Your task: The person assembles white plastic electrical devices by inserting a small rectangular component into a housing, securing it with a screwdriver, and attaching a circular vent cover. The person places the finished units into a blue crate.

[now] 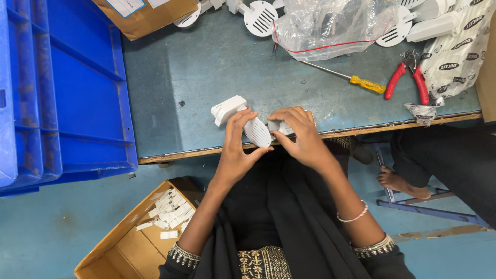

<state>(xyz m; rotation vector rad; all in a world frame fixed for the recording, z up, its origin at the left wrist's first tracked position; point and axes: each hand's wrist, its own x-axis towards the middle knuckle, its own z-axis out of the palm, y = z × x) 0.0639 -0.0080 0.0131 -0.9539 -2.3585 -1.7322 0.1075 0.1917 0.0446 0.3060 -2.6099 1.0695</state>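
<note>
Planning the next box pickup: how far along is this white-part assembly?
Several white slotted units lie at the table's far edge, apparently finished. The left hand and right hand hold one white plastic unit together. Small white pieces remain in the cardboard box, so more seems left.

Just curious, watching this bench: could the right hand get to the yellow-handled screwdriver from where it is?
Probably yes. The screwdriver lies on open tabletop beyond the right hand, nothing between them. But that hand is gripping a small white part, so it isn't free.

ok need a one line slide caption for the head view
Left hand and right hand hold a white plastic part at a workbench edge.
</note>
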